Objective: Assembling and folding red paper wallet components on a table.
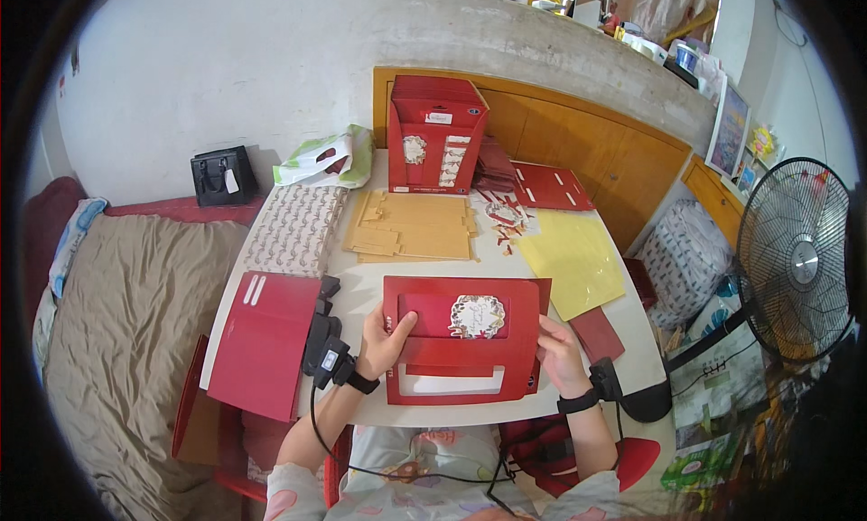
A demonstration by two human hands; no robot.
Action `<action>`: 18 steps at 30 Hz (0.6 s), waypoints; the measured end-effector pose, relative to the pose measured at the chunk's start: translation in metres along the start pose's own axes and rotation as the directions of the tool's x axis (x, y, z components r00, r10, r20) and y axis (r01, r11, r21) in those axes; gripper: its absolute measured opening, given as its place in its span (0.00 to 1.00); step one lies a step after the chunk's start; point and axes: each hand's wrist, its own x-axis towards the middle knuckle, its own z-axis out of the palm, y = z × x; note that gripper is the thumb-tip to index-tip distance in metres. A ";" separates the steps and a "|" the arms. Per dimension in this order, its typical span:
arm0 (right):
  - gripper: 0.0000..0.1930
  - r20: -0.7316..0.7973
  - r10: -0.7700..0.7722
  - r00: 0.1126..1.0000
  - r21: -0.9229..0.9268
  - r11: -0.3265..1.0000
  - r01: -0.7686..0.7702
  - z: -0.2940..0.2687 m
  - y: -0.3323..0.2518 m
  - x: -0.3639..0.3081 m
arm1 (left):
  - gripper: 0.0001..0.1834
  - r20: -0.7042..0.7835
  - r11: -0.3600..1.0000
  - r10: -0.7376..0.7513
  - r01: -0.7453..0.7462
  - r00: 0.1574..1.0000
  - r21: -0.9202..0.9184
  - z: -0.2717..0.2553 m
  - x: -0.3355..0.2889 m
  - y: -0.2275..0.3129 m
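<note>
Both hands hold a flat red cardboard sleeve above the near edge of the white table. It has a white ornate floral label at its upper middle and a cut-out window along its lower part. My left hand grips its left side, thumb on the front. At the right side, my right hand has its fingers closed on the edge, where a second red layer shows behind. Each wrist wears a black strap with a small device.
Farther back stand a red display box and flat tan cardboard pieces. A yellow sheet lies right, a patterned sheet and a red folder left. A black fan stands beside the table; a cable hangs across my lap.
</note>
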 end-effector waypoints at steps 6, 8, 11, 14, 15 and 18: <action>0.18 0.035 0.054 0.998 0.024 0.998 -0.055 -0.001 0.002 0.005 | 0.15 -0.038 0.993 -0.067 0.063 0.997 -0.098 -0.001 0.003 -0.011; 0.18 0.077 0.097 0.992 0.057 0.993 -0.102 -0.006 0.007 0.009 | 0.16 -0.017 0.984 -0.162 0.160 0.987 -0.076 -0.002 0.004 -0.012; 0.19 0.087 0.133 0.987 0.075 0.987 -0.140 -0.007 0.011 0.014 | 0.17 0.000 0.987 -0.161 0.161 0.987 0.013 -0.002 0.005 -0.020; 0.19 0.105 0.213 0.972 0.125 0.966 -0.225 -0.018 0.017 0.019 | 0.22 0.005 0.979 -0.204 0.204 0.979 0.021 -0.001 0.006 -0.023; 0.19 0.112 0.214 0.970 0.125 0.966 -0.228 -0.021 0.019 0.020 | 0.22 -0.002 0.979 -0.203 0.203 0.979 0.023 -0.003 0.006 -0.025; 0.19 0.075 0.315 0.946 0.041 0.947 -0.319 -0.033 0.023 0.026 | 0.27 -0.030 0.953 -0.262 0.264 0.964 0.145 -0.008 0.006 -0.036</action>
